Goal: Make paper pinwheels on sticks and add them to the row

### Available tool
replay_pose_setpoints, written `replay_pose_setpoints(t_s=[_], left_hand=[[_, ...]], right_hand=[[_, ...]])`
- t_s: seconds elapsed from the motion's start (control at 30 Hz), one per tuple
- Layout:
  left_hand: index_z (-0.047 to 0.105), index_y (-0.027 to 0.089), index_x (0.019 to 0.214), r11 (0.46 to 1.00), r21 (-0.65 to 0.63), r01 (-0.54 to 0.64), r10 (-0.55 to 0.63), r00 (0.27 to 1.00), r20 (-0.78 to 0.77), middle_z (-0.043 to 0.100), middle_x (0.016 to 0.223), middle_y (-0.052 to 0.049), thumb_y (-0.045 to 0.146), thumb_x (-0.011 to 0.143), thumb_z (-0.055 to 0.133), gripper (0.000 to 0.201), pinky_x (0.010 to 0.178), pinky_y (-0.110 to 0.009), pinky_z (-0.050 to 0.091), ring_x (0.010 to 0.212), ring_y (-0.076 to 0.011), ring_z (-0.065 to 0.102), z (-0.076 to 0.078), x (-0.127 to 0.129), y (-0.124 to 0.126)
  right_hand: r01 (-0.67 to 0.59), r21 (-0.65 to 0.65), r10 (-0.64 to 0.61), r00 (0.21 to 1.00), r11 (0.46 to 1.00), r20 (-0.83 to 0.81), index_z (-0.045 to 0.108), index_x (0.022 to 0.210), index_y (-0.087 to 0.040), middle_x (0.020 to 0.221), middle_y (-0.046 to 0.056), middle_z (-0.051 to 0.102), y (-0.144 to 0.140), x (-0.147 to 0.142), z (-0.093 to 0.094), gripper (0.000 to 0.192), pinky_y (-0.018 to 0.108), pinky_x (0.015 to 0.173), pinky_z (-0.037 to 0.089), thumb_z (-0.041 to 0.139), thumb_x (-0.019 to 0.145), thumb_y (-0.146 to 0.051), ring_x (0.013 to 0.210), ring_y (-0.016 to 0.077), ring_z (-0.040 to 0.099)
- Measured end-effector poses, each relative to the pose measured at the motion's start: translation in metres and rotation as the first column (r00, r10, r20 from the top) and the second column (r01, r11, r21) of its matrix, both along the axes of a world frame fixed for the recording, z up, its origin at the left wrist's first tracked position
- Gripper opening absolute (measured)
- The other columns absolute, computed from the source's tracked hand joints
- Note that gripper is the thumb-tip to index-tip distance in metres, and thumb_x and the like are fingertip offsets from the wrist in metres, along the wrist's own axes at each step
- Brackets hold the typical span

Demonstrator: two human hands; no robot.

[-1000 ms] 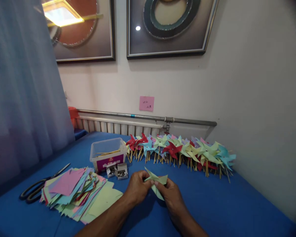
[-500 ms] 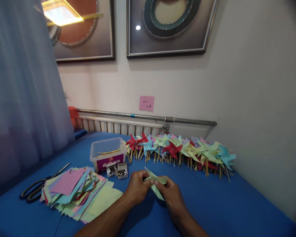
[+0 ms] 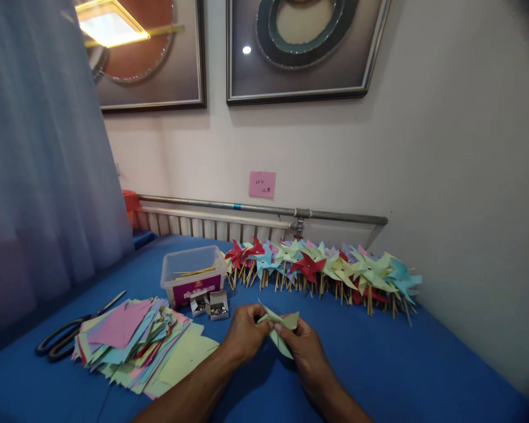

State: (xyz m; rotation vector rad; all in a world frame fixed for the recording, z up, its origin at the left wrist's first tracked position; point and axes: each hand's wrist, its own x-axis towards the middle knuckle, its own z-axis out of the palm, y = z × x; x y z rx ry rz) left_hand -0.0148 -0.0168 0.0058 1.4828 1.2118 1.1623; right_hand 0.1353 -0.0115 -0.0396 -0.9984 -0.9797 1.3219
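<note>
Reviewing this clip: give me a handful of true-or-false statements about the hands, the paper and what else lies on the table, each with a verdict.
1. Both hands hold a light green folded paper. True: the left hand and right hand pinch it between them.
2. The scissors lie to the right of the pinwheels. False: they lie at the far left, beside the paper stack.
3. A row of finished pinwheels lies along the wall side of the table. True.
4. The plastic box sits on top of the paper stack. False: it stands on the blue table behind the stack.
5. The sticky note on the wall is yellow. False: it is pink.
</note>
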Motion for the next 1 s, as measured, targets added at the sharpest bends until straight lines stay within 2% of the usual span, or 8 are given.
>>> replay_pose_setpoints(t_s=[0.2,0.33,0.43,0.57,0.73,0.83,1.0], left_hand=[[0.054,0.017,0.062,0.992,-0.107,0.061,-0.048,0.992,0.113,0.049,0.055,0.005,0.027,0.065,0.069,0.018,0.053,-0.023,0.028,0.054,-0.0087,0.039,-0.003,0.001,0.005],[0.054,0.017,0.062,0.992,-0.109,0.064,-0.049,0.99,0.13,0.048,0.054,0.005,0.026,0.066,0.068,0.018,0.052,-0.024,0.025,0.052,-0.0079,0.037,-0.006,0.001,0.006],[0.053,0.017,0.062,0.992,-0.103,0.067,-0.051,0.987,0.152,0.048,0.054,0.006,0.027,0.065,0.069,0.019,0.052,-0.024,0.025,0.051,-0.0075,0.037,-0.005,0.001,0.005],[0.054,0.017,0.063,0.995,-0.088,0.048,-0.032,0.984,0.172,0.05,0.054,0.005,0.028,0.065,0.069,0.018,0.053,-0.023,0.028,0.052,-0.0081,0.039,-0.004,0.0,0.005],[0.058,0.016,0.064,0.995,-0.083,0.064,-0.046,0.978,0.202,0.057,0.058,0.002,0.03,0.066,0.071,0.02,0.055,-0.024,0.036,0.054,-0.0103,0.047,-0.009,0.0,0.007],[0.059,0.015,0.065,0.991,-0.104,0.08,-0.054,0.971,0.231,0.06,0.059,0.001,0.03,0.064,0.072,0.02,0.056,-0.024,0.037,0.056,-0.0112,0.049,-0.009,0.001,0.007],[0.058,0.015,0.062,0.989,-0.129,0.073,-0.044,0.976,0.212,0.054,0.055,0.004,0.029,0.06,0.072,0.019,0.053,-0.023,0.031,0.052,-0.0085,0.042,-0.002,0.002,0.003]], right_hand=[[-0.012,0.026,0.011,1.0,1.0,0.011,0.071,0.079,-0.019,0.064,0.001,0.071,0.002,0.001,-0.001,0.042,0.03,0.06,0.048,0.092,0.053,-0.045,0.06,0.0206,0.064],[-0.017,0.034,0.016,0.999,0.999,0.037,0.073,0.08,-0.018,0.065,0.002,0.073,0.004,0.001,-0.002,0.043,0.031,0.06,0.049,0.092,0.053,-0.045,0.061,0.0218,0.065],[-0.026,0.027,0.026,1.0,0.999,-0.012,0.074,0.087,-0.017,0.071,0.005,0.075,0.005,-0.002,0.0,0.047,0.032,0.063,0.051,0.092,0.054,-0.047,0.065,0.0231,0.068],[-0.076,-0.002,0.075,0.987,0.997,-0.143,0.075,0.097,-0.018,0.085,0.007,0.078,-0.004,-0.005,0.012,0.053,0.033,0.068,0.053,0.093,0.053,-0.042,0.074,0.0248,0.071],[-0.134,-0.071,0.12,0.978,0.988,-0.172,0.076,0.098,-0.019,0.089,0.006,0.079,-0.018,-0.007,0.025,0.044,0.029,0.069,0.052,0.091,0.06,-0.038,0.074,0.0198,0.069],[-0.092,-0.088,0.076,0.983,0.992,-0.169,0.077,0.097,-0.019,0.087,0.005,0.079,-0.016,-0.007,0.02,0.045,0.029,0.07,0.052,0.091,0.059,-0.038,0.074,0.0194,0.069],[-0.069,-0.068,0.061,0.991,0.995,-0.12,0.078,0.097,-0.018,0.084,0.006,0.079,-0.005,-0.004,0.006,0.046,0.03,0.07,0.053,0.09,0.059,-0.041,0.071,0.0204,0.069]])
